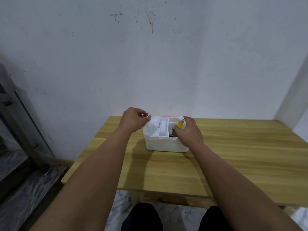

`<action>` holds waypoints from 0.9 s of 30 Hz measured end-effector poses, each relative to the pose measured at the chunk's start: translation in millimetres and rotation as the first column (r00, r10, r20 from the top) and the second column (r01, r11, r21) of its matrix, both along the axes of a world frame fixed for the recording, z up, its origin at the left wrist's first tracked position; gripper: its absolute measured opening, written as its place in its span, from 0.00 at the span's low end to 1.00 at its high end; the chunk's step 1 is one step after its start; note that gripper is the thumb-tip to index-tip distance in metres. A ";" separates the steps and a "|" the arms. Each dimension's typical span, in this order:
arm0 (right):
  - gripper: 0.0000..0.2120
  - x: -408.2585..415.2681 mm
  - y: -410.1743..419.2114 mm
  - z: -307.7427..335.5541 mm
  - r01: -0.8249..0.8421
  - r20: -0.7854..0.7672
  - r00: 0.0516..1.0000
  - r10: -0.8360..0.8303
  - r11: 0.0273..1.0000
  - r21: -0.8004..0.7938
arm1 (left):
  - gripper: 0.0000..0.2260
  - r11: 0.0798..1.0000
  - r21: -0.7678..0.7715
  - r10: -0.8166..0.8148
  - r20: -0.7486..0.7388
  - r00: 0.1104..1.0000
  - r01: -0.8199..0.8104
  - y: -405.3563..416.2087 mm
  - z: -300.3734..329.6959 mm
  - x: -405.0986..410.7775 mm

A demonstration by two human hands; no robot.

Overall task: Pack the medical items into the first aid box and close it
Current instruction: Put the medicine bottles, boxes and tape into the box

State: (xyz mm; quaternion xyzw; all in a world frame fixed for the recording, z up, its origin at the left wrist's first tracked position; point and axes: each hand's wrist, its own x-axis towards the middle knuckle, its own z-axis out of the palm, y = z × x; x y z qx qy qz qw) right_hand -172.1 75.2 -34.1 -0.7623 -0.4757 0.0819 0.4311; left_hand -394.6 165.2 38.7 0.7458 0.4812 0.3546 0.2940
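Right hand is gripping the yellow bottle, fingers wrapped round it, lowering it into the open first aid box mid-table. Left hand is pinching something small (unclear what). Risk: bottle tipping against a divider.

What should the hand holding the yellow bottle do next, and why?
Probably lower the yellow bottle with the white cap into the right-hand compartment of the open white plastic first aid box and let go. The right hand holds it upright just over that side, and there seems to be room there. The left hand is busy at the white cotton on the other side.
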 end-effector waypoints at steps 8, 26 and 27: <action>0.29 0.9 0.5 -0.4 -0.012 -0.008 1.000 0.012 1.000 0.016 | 0.13 0.995 0.074 -0.029 -0.397 0.917 0.064 -1.3 -15.6 35.0; 0.30 0.3 0.0 0.0 -0.008 0.017 1.000 0.007 1.000 0.017 | 0.08 0.955 0.235 0.109 -0.844 0.526 0.179 -10.2 -3.4 52.4; 0.29 0.3 0.2 -0.2 -0.008 0.013 1.000 0.008 1.000 0.017 | 0.08 0.956 0.227 0.102 -0.849 0.518 0.184 -11.1 -3.1 52.7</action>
